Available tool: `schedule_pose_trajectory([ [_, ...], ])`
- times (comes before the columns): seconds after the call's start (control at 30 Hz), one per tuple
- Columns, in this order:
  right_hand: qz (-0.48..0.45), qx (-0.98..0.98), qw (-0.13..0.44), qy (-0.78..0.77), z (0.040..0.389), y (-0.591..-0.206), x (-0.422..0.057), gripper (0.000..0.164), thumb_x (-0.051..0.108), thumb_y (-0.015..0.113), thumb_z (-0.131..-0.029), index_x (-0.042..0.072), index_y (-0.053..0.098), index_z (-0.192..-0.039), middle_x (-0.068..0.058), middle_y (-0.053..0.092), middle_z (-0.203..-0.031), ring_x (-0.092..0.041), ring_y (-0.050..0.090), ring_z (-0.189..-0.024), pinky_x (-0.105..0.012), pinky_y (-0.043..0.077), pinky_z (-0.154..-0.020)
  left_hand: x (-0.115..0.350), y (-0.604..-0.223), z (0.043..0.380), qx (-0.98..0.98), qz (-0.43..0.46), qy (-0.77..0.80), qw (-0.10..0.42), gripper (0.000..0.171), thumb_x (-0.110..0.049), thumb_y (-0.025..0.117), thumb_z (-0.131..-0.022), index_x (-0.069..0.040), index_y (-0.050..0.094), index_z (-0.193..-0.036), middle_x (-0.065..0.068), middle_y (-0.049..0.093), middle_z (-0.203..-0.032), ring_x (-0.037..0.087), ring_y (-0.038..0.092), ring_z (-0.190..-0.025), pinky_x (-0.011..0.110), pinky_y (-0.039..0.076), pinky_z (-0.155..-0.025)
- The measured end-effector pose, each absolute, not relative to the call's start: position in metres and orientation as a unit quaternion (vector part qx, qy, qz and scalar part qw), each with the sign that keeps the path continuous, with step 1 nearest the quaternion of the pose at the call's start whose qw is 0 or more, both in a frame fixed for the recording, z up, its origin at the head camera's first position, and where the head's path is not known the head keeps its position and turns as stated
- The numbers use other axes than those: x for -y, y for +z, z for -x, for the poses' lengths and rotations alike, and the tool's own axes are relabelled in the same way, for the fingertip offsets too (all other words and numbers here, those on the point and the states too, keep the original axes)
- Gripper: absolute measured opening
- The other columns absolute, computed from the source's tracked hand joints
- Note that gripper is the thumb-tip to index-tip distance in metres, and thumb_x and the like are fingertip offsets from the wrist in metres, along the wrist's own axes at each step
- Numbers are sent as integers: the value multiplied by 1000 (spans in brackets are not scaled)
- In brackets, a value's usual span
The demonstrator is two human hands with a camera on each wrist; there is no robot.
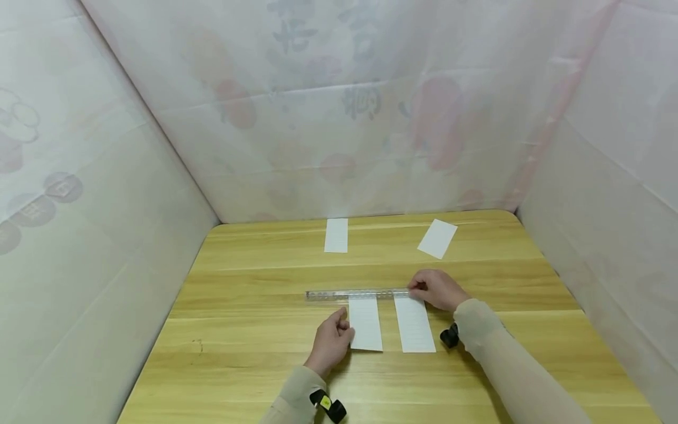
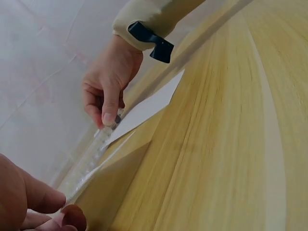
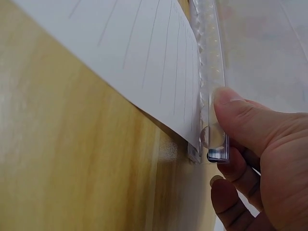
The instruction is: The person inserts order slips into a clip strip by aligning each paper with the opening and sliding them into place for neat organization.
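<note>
– Right hand (image 1: 437,290)?
– Pinching the right end of one long, clear plastic strip (image 1: 356,293).
– Left hand (image 1: 329,343)?
– Pinching one white, lined paper card (image 1: 366,325), strip's near side.
– Strip's long axis?
– Left to right, along the card's far end.

Shows on the table (image 1: 238,330) a far-left sheet (image 1: 336,235) and a far-right sheet (image 1: 437,239), both behind a strip (image 1: 328,294). Has, before it, a near-left sheet (image 1: 365,325) and a near-right sheet (image 1: 415,327) side by side, with the left hand (image 1: 331,340) to their left and the right hand (image 1: 438,290) at the strip's right end.
</note>
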State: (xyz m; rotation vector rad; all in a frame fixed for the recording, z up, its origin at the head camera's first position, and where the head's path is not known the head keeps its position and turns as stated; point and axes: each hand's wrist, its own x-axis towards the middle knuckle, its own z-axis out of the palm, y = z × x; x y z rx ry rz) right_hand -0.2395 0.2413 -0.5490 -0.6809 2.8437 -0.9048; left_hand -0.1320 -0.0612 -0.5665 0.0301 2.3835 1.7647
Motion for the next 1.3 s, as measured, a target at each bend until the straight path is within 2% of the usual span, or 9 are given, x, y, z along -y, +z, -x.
schedule_pose_trajectory([
  [0.13,224,-928,40,-294,240,-550,-242,6,23,75,-86,23,73,-92,11,66,-91,-9,60,-82,-34,51,-72,59,-565,133,-805,-11,587,80,51,2,57,-92,7,42,-140,1,55,-87,10,46,-68,22,43,-61],
  [0.53,217,-930,46,-295,241,-549,-243,6,25,74,-86,24,72,-92,10,66,-91,-10,61,-84,-34,52,-74,55,-556,137,-772,30,627,99,47,6,55,-90,3,48,-136,9,57,-94,17,52,-81,29,48,-69],
  [0.83,225,-929,41,-290,244,-552,-243,6,25,74,-86,24,72,-92,11,66,-92,-9,61,-83,-34,51,-73,51,-558,139,-750,48,651,107,54,8,56,-87,6,43,-139,13,59,-102,16,55,-78,27,48,-64],
  [1.07,224,-930,43,-288,242,-552,-242,6,25,74,-86,25,72,-91,12,66,-91,-8,60,-83,-33,51,-73,50,-560,139,-736,56,664,123,59,7,59,-87,6,37,-142,14,61,-104,19,61,-85,31,53,-74],
  [1.3,225,-929,42,-289,242,-549,-241,6,23,74,-86,25,72,-92,11,66,-91,-9,60,-84,-34,51,-74,47,-557,139,-734,64,666,121,58,7,57,-87,6,38,-141,13,62,-101,19,61,-85,31,53,-72],
])
